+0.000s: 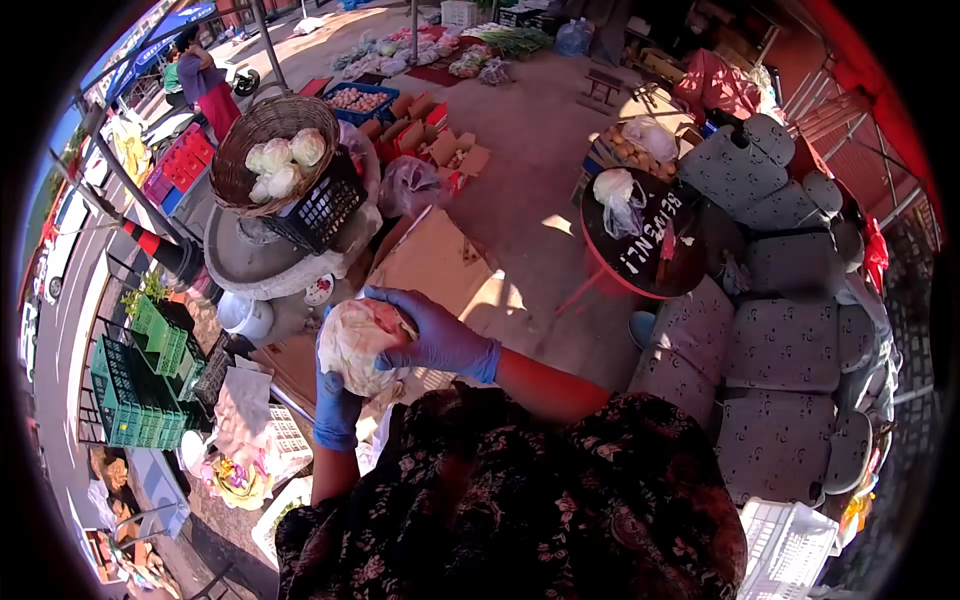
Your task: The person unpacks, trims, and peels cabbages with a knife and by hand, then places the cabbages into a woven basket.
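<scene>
A pale cabbage with brownish patches is held up in front of my body. My right hand, in a blue glove, curls over its top and right side. From below, my left hand, gloved in blue too, grips the lower left side; most of its fingers are hidden behind the cabbage. Ahead to the left, a wicker basket contains several pale cabbages. Another cabbage lies with clear plastic on a dark round table to the right.
The basket leans by a black crate on a round stone table. Cardboard lies just beyond my hands. Green crates stand left, patterned grey seats right. Two people are far back left.
</scene>
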### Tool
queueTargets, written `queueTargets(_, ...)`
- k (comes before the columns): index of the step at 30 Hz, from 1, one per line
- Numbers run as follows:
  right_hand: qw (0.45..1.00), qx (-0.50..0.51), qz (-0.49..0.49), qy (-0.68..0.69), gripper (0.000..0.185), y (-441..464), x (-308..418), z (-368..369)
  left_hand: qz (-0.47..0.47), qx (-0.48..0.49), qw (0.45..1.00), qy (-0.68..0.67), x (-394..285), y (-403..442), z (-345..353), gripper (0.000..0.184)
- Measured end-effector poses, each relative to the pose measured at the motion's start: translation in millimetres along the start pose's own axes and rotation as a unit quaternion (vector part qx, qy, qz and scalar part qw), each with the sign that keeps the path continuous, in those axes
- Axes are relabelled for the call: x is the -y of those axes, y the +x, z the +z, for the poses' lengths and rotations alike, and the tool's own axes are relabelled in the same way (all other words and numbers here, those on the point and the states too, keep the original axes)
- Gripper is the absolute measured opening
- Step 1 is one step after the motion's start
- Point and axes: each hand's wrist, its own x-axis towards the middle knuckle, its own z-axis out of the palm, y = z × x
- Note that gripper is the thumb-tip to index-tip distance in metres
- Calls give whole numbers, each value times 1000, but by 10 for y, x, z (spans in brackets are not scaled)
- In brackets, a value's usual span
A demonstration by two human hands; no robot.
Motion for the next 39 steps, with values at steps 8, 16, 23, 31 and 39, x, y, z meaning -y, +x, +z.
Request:
queueTargets(8,966,-224,111,-58,71,-816,-418,-1119,-240,164,950,-118,1023,1056,744,81)
queueTargets(16,901,-403,145,73,44,-1089,-561,-2226,-342,165,901,-209,2039,2044,1267,67)
queueTargets(23,863,-470,183,12,34,-827,-1022,-3711,-339,207,900,-181,2605,3328,1744,68)
queueTargets(31,753,-594,240,-146,25,-1341,-1729,-4869,-422,217,859,-193,3209,4145,2707,65)
queueTargets(39,590,-505,550,-309,49,-2731,-2627,-5567,-461,168,858,-150,3926,4372,3406,61)
